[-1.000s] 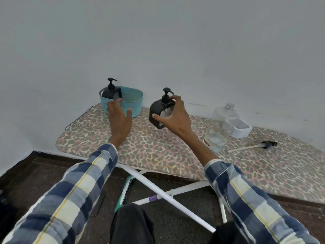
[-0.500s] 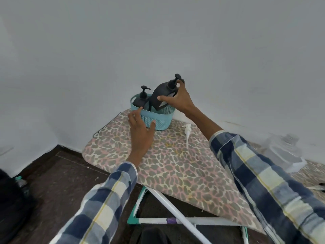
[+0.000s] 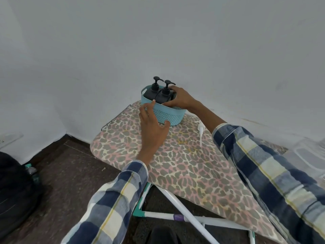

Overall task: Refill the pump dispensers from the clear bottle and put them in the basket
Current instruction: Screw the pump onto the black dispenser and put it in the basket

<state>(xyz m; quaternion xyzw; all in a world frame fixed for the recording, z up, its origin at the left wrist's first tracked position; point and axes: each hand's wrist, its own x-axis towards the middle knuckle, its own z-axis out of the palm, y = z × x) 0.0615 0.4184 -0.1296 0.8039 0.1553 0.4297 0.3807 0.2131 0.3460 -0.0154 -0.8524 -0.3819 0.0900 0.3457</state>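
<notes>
A teal basket stands at the far end of the leopard-print ironing board, near the wall. Two black pump dispensers stand upright inside it: one at the back left, the other beside it on the right. My right hand grips the right dispenser from the side and top, inside the basket. My left hand rests against the basket's near wall, fingers spread. The clear bottle is a blurred shape at the right edge.
A loose white pump head with its tube lies on the board right of the basket. The white wall stands close behind the basket. A dark bag and a small bottle sit on the floor at the left. White board legs cross below.
My right hand has lowered the second black dispenser from above the basket rim down into the basket, next to the first. My left hand stays at the basket's front wall.
</notes>
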